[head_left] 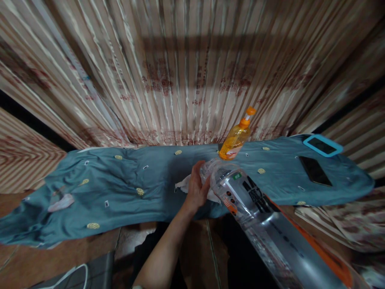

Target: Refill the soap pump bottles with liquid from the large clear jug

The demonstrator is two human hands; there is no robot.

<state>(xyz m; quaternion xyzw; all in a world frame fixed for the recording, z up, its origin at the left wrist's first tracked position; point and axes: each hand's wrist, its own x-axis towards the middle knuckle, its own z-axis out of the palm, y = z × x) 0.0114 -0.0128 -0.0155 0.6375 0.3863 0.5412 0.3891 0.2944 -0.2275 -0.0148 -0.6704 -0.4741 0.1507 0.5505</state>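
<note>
My left hand (197, 186) reaches out over the blue cloth (126, 180) and closes around the top end of a large clear plastic bottle (258, 216). The bottle lies tilted, running from the lower right corner up to the hand, with a black and orange label on it. A crumpled white rag (183, 185) sits under and beside the hand; whether the fingers also pinch it I cannot tell. Just beyond the bottle's top stands an orange liquid bottle (236, 138) with an orange cap. My right hand is out of view.
The blue cloth covers a long low surface in front of a striped curtain (180, 72). At the right lie a black phone (315, 170) and a blue-cased device (322, 145). A small white object (61, 202) rests at the left. Patterned fabric (345, 224) is piled at the lower right.
</note>
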